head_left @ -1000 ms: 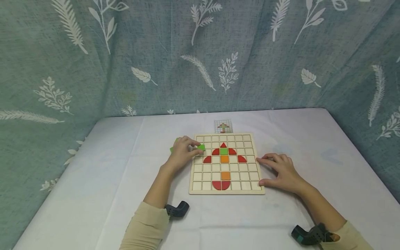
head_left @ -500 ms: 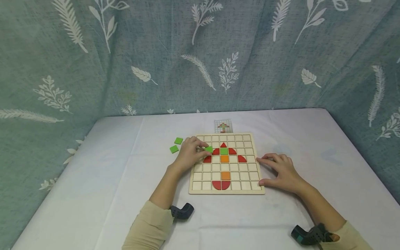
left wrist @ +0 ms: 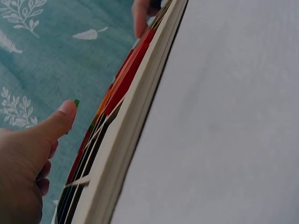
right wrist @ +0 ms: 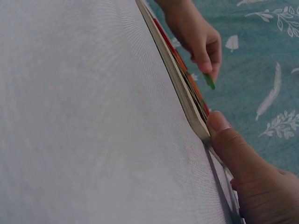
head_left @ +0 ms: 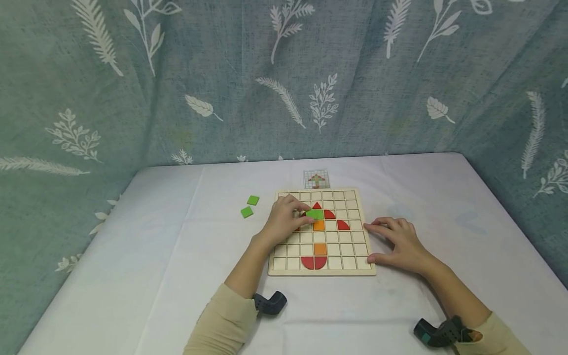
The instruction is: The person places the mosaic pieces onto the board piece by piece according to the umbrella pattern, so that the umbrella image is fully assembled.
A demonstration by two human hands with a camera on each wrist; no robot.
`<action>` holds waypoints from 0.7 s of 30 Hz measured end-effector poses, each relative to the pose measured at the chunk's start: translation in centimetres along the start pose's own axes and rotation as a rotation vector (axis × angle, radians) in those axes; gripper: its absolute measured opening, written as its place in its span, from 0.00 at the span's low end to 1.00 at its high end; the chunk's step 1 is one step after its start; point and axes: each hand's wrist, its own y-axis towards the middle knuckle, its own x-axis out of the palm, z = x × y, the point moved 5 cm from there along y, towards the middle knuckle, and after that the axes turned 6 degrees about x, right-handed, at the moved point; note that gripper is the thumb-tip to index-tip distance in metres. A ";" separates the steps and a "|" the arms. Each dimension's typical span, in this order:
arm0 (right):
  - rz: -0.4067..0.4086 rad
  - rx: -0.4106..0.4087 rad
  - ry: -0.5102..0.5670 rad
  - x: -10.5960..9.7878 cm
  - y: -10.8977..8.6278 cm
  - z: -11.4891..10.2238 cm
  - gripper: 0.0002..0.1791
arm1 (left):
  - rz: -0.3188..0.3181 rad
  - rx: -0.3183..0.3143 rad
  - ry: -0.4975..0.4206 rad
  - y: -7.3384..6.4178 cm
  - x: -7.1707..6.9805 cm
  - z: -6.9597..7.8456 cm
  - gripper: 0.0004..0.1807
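Observation:
Thumb and fingertips of my left hand (head_left: pixel 283 219) pinch a green square tile (right wrist: pixel 210 81) above the wooden grid board (head_left: pixel 350 266). In the head view the held tile overlaps the green tile in the board, under a red triangle (head_left: pixel 317 205). Only a sliver of the held tile shows past the thumb in the left wrist view. My right hand (head_left: pixel 401 246) touches the board's right edge, thumb and forefinger spread apart. Orange squares (head_left: pixel 320 249) and red quarter-circle pieces (head_left: pixel 343 225) sit in the grid; my left hand partly hides some red ones.
Two loose green tiles (head_left: pixel 247 212) lie on the white tablecloth (head_left: pixel 177 276) left of the board. Behind the board's top edge is a small pattern card (head_left: pixel 316 179). A patterned teal curtain (head_left: pixel 239 88) hangs along the far side of the table.
My left hand has carried the green tile rightward across the board, from its left edge to the middle columns. Two loose green tiles have come into full view. The right hand stays put.

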 end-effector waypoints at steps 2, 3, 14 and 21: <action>0.002 -0.001 0.004 0.0 0.0 0.0 0.41 | -0.005 0.009 0.002 0.2 0.3 0.4 0.19; 0.003 -0.002 0.003 0.0 0.0 0.1 0.41 | -0.010 0.012 0.005 0.4 0.5 0.6 0.19; -0.003 -0.006 0.010 0.1 -0.1 0.0 0.41 | -0.089 0.026 -0.004 1.1 2.3 2.5 0.19; -0.012 0.004 0.005 0.0 0.0 -0.1 0.41 | -0.100 0.063 0.000 1.1 3.0 3.5 0.19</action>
